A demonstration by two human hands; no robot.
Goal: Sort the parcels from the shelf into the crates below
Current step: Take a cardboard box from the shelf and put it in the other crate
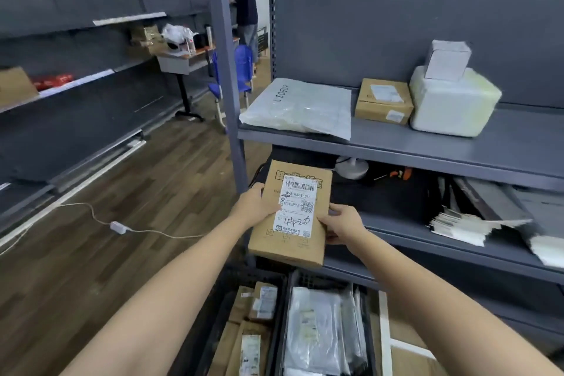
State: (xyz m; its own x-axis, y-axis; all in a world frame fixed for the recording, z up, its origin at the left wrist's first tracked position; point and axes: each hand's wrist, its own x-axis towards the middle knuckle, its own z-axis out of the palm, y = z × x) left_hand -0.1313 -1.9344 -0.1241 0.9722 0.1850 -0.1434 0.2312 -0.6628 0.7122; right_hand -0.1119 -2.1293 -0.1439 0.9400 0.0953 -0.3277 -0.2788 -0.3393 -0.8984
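Two hands share one parcel in the head camera's view, the only view given. It is a flat cardboard box (pixel 290 217), held label-up in the air in front of the shelf (pixel 427 146) and above the crates. The left hand (pixel 256 206) grips the box's left edge, thumb on the top face and fingers curled underneath. The right hand (pixel 343 223) clamps the lower right edge the same way, its thumb just beside the white label (pixel 297 207). The box tilts a little, far end higher than near end.

Four more parcels lie on the shelf: a flat white mailer bag (pixel 297 107), a small brown carton (pixel 383 101), a bulky white block (pixel 451 101) and a little white box (pixel 447 59) on top of that block.

Below, the left crate (pixel 244 276) holds cardboard boxes and the right crate (pixel 323 279) holds plastic bags. If the sorting goes by kind, this box most likely belongs in the left crate, though the label may decide otherwise.

To do this step well:
- Keep both thumbs off the printed and handwritten lines so the label can be read.
- Keep both hands on the box until it is squarely over the chosen crate.
- Bring it down level rather than dropping it from up here.
- Watch the dark rim between the two crates, since a corner could catch there and tip the box into the wrong side.
- Lay it flat on the cartons already inside, and loosen the fingers only once it is resting on something.
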